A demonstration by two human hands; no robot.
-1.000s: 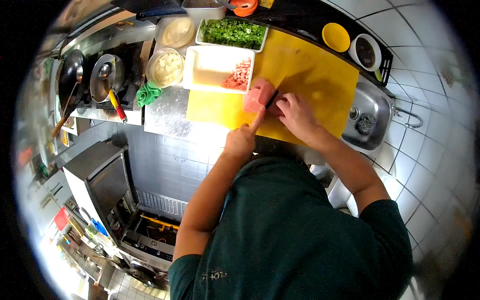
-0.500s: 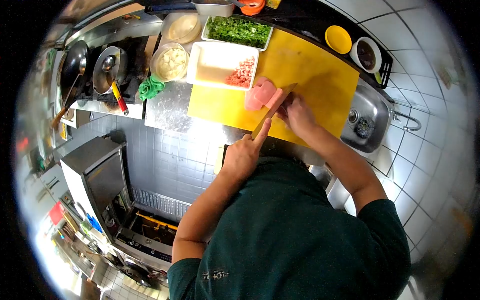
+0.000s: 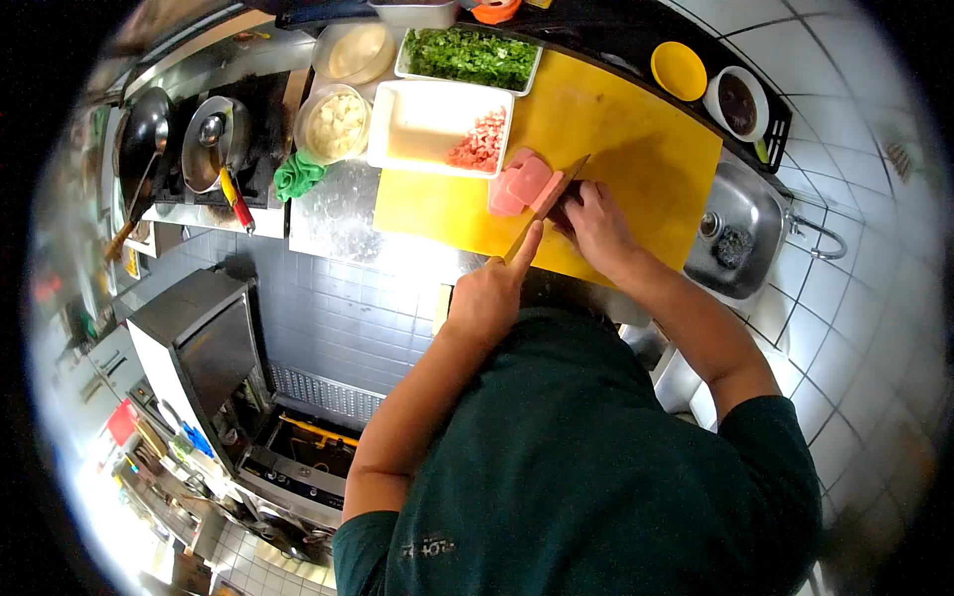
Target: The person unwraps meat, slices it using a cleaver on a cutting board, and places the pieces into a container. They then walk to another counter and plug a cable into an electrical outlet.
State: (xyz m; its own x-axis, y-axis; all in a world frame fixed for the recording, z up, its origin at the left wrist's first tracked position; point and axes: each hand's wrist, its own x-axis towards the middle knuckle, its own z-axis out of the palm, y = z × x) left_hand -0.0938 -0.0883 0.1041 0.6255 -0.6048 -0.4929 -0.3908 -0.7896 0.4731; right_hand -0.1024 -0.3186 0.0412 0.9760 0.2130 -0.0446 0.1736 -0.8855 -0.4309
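From where I stand, the person's left hand (image 3: 486,296) is closed round the handle of a knife (image 3: 574,171), its index finger stretched along the blade's back, presumably to steer the edge straight. The blade lies aslant over the yellow board (image 3: 651,149), tip pointing far right. Pink meat (image 3: 517,189) lies near the board's middle, flat slices overlapping just left of the blade. The right hand (image 3: 596,223) sits close on the blade's other side, fingers bent inward, probably steadying what is under them; shadow covers that spot, so I can't tell how firmly it grips, or what. A white tray (image 3: 412,129), with diced pink pieces (image 3: 479,142) heaped at its right end, stands just beyond the slices, an easy reach. Farther back, chopped greens (image 3: 467,58) have their own tray, which keeps them separate.
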